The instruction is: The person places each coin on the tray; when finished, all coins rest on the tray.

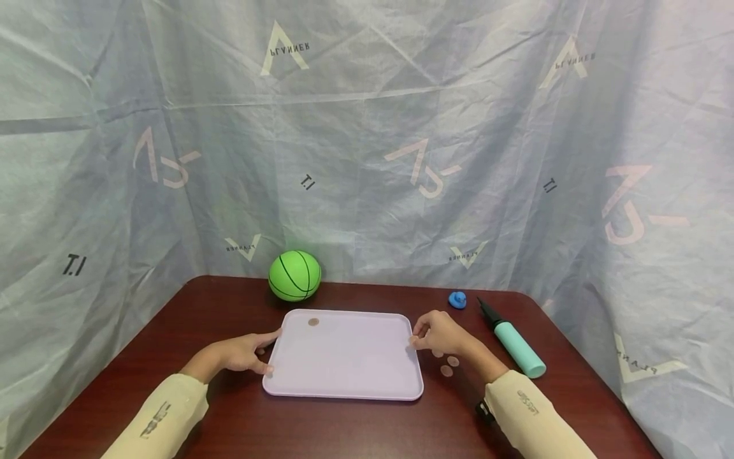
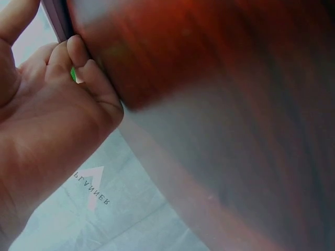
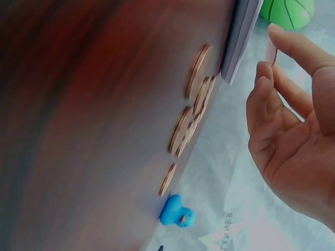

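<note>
A pale lilac tray (image 1: 344, 357) lies flat on the table, with one copper-coloured coin (image 1: 313, 322) near its far left corner. The left hand (image 1: 241, 352) touches the tray's left edge with thumb and forefinger spread along the rim; its other fingers are bent beside the tray in the left wrist view. Over the tray's right edge, the right hand (image 1: 440, 333) pinches a coin (image 3: 271, 53) between thumb and fingertips. Several more coins (image 1: 446, 370) lie on the table just right of the tray, partly hidden by the right hand in the head view.
At the back stands a green ball (image 1: 295, 275) with black lines, beyond the tray. A small blue rubber duck (image 1: 457, 300) sits at the back right. Right of the right forearm lies a mint-green hand pump (image 1: 518, 347) with a black nozzle. Grey printed cloth (image 1: 355, 159) hangs around the table.
</note>
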Available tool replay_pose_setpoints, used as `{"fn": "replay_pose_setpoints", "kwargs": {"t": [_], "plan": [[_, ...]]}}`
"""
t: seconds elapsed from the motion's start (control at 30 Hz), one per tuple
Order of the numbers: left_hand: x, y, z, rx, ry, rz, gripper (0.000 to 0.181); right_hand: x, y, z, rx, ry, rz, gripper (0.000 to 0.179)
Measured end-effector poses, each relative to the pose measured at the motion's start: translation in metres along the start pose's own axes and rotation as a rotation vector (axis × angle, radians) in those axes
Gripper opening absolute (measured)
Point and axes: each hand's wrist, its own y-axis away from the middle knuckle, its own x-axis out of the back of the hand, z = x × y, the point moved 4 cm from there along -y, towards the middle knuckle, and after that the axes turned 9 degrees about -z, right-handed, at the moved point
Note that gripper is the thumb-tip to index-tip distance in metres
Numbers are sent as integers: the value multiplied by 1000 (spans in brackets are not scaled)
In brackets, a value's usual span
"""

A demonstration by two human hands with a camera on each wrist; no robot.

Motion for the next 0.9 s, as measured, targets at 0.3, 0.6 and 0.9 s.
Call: {"fn": "replay_pose_setpoints", "kwargs": {"t": [0.3,0.6,0.9], "plan": [[1,1,2,10,-11,4,98,-2,-19,-17,41,47,-13,13],[0,-1,-1,21,-8,1,98,-9,-38,-32,51,110,-1,12],[0,-1,-1,2,-5,4,98,-20,-58,-53,62,151,-62,15]]}}
